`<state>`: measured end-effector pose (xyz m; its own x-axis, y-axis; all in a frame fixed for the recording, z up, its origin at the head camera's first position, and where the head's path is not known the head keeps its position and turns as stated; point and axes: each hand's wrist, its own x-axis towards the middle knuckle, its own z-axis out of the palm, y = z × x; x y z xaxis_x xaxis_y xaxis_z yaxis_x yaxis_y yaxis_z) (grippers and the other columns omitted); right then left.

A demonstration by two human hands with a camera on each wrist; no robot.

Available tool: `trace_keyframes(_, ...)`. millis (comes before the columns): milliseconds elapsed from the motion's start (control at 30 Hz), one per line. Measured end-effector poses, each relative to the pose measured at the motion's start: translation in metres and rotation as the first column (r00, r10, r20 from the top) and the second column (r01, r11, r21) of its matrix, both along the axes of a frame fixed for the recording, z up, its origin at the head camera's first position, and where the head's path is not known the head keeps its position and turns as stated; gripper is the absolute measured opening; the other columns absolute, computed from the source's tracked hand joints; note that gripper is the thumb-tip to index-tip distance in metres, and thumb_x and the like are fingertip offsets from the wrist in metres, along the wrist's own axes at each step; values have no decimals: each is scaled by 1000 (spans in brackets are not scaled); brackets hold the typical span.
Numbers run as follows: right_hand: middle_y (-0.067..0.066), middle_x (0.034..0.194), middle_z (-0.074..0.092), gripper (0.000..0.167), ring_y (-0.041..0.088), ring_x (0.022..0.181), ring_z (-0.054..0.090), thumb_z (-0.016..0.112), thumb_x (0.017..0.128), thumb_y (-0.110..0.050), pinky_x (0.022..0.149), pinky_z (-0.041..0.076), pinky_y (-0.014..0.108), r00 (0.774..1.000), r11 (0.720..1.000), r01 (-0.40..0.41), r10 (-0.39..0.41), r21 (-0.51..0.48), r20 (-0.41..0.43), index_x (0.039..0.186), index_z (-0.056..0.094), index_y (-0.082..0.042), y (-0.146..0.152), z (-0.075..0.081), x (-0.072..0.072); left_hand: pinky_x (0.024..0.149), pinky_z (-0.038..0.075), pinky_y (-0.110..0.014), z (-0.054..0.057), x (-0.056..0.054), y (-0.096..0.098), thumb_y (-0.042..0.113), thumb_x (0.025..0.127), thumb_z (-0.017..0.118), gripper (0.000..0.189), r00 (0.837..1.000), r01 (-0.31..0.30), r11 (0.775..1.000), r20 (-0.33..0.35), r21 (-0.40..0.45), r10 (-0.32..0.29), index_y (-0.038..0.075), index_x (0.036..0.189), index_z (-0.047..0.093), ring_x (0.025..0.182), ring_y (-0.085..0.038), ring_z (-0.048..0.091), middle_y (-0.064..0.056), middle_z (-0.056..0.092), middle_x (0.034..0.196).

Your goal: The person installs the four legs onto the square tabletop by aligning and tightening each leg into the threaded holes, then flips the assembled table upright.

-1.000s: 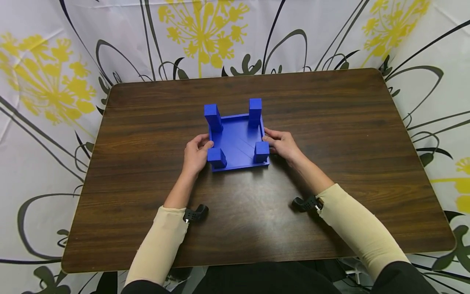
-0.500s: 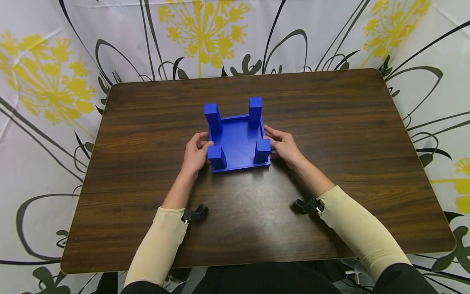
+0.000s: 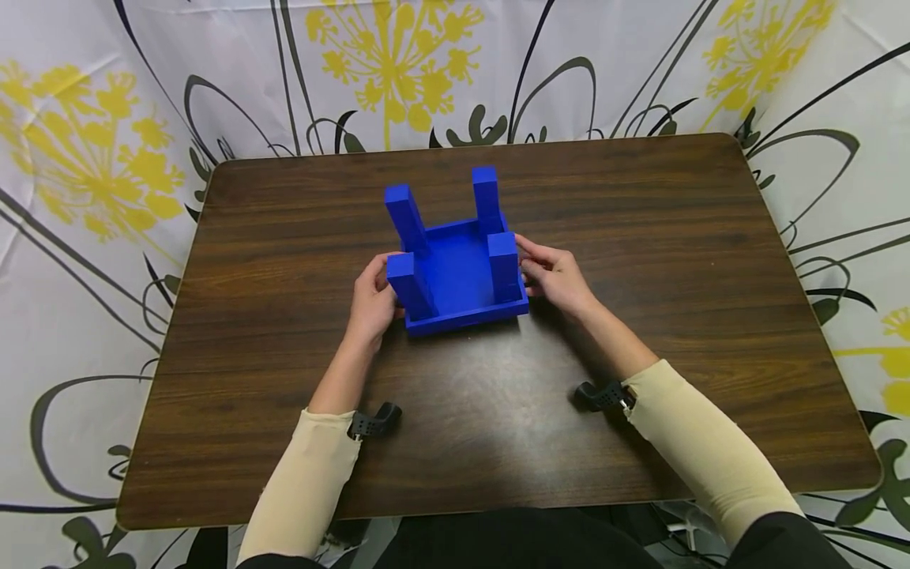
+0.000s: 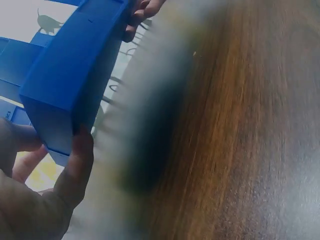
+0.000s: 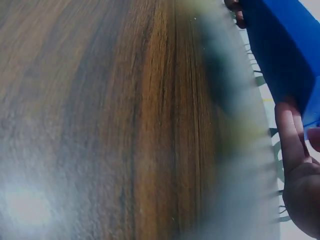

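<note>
A small blue table (image 3: 458, 273) is upside down in the head view, with several square legs pointing up and leaning away from me. My left hand (image 3: 371, 300) grips its left side. In the left wrist view, the fingers and thumb of that hand (image 4: 45, 200) close round a corner of the blue table (image 4: 65, 65). On the opposite side my right hand (image 3: 562, 282) holds the edge. The right wrist view has that hand (image 5: 302, 185) with fingers along the underside of the blue table (image 5: 285, 55). Legs and the rim hide some left fingertips.
The table lies over a brown wood-grain tabletop (image 3: 661, 261) with rounded corners. A white curtain with yellow and grey plant prints (image 3: 235, 71) hangs behind and at both sides. Dark wristbands (image 3: 377, 419) stick out by the cream sleeves.
The blue table has tilted away from me, its near edge raised. Its legs have swung up and slightly left in view. Both hands have kept their grip and moved with it.
</note>
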<state>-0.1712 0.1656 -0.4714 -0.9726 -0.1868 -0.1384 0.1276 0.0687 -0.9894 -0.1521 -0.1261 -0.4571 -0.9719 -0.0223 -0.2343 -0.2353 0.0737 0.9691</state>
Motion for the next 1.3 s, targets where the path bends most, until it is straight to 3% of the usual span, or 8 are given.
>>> trace_keyframes(167,33,107,63,54,5,79,65,57,86,21,71,53,22,974,999,-21,29,42,-227,137,50,8,2,-2,0,51,52,-29,9,3,0,7,97,57,20,999,-20,995,28,95,17,15,114,62,66,-12,63,1,67,87)
trace_keyframes(300,35,107,62,56,19,84,67,61,80,25,77,53,22,936,996,-43,66,75,-346,133,51,13,2,7,4,52,54,-31,16,5,1,11,98,59,14,999,-18,989,36,149,13,17,110,63,62,-14,65,-1,64,74)
trace_keyframes(433,29,98,65,46,34,85,67,65,81,21,75,56,33,839,983,-21,117,184,-531,126,56,16,1,28,14,51,49,-27,21,7,2,16,100,57,11,1000,-22,996,10,84,22,17,108,64,62,-12,59,-1,61,74)
trace_keyframes(633,21,90,64,44,22,79,63,70,77,21,70,55,29,655,969,28,167,245,-737,119,60,17,7,29,13,54,47,-22,32,13,2,18,104,47,25,1000,6,995,-16,104,-5,10,121,64,70,-10,60,0,63,87)
trace_keyframes(733,17,92,63,43,19,82,60,75,73,20,75,50,19,616,965,54,170,257,-769,114,68,12,12,21,6,65,57,-30,37,15,3,11,104,46,32,998,48,987,-49,154,-41,5,132,59,76,-17,65,-5,64,96)
trace_keyframes(833,12,94,63,37,18,87,58,80,69,14,77,45,18,610,957,80,174,278,-773,104,73,4,14,19,1,73,57,-43,39,19,4,3,100,51,35,994,87,986,-81,141,-77,3,135,57,76,-23,66,-11,63,94)
trace_keyframes(1000,13,97,61,30,24,90,55,84,68,8,77,41,25,634,952,94,168,291,-755,95,74,0,13,29,4,70,57,-43,42,23,2,-1,95,61,36,986,140,986,-105,96,-130,2,131,58,71,-20,66,-18,60,89)
trace_keyframes(1300,22,103,66,23,15,86,60,67,87,9,74,50,24,802,969,-5,151,247,-579,109,67,13,6,72,23,56,57,-36,50,25,-7,9,95,65,35,958,212,977,-194,-15,-211,-1,128,59,57,-17,63,-22,58,79)
